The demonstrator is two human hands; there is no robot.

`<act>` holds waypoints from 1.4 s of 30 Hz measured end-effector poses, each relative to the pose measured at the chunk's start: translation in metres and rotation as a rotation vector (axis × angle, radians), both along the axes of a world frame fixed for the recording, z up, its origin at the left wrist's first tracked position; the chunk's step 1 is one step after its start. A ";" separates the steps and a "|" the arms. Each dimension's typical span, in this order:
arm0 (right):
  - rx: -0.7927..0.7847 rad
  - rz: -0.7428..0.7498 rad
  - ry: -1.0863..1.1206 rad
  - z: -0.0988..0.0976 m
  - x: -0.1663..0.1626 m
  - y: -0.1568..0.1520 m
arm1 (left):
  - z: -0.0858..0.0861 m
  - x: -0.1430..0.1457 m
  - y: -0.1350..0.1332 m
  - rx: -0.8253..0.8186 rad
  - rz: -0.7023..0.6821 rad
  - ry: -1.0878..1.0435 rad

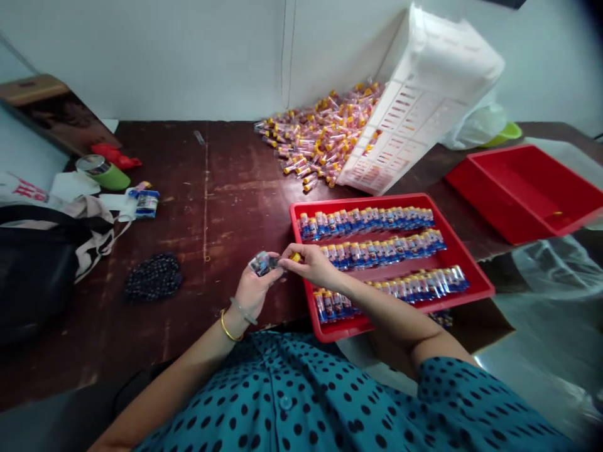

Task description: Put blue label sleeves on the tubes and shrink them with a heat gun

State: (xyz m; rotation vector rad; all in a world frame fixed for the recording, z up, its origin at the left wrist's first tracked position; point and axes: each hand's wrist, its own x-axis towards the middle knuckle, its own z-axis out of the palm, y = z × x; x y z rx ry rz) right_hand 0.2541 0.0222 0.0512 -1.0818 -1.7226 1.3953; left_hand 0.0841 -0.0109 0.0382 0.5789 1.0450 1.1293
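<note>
A: Which step looks to be in hand?

B: Close handwork on one small piece, by the look of it. The left hand (254, 279) pinches a clear packet (260, 263) between thumb and fingers. The right hand (308, 263) has its fingertips drawn together at the packet's three o'clock side, with a yellow-capped piece (295, 257) among them. Whether that piece joins the packet cannot be told.

A: And where does the packet sit?

B: Above the near part of the worktop (235, 182), just beside the red tray (459, 248), which lies at three o'clock from it. Three rows of yellow-topped packs (377, 254) stand in that tray. At one o'clock, farther off, a heap of yellow-capped tubes (325, 135) spreads against a tilted white basket (414, 113).

A: What does the next move call for?

B: Probably a steady left hold and fine fingertip control from the right, without crushing the thin plastic or brushing the nearby rows.
</note>
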 end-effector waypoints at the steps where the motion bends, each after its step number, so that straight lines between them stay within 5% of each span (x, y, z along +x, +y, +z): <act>1: 0.020 0.005 -0.025 0.000 -0.004 0.000 | 0.000 -0.002 0.000 -0.011 -0.035 -0.010; 12: 0.068 0.229 -0.186 0.011 -0.007 -0.001 | -0.016 -0.026 -0.005 -0.023 -0.453 0.073; 21: 0.039 0.123 -0.114 0.009 -0.014 0.002 | -0.021 -0.020 -0.007 0.020 -0.063 0.068; 30: -0.225 0.023 0.071 0.009 0.000 0.010 | -0.025 -0.026 -0.006 -0.016 -0.129 0.042; 37: -0.181 -0.219 0.211 0.017 0.027 0.023 | -0.025 -0.032 -0.004 -0.004 -0.256 0.139; 42: -0.269 -0.186 0.434 0.019 0.020 0.017 | -0.020 -0.031 -0.004 0.013 -0.288 0.148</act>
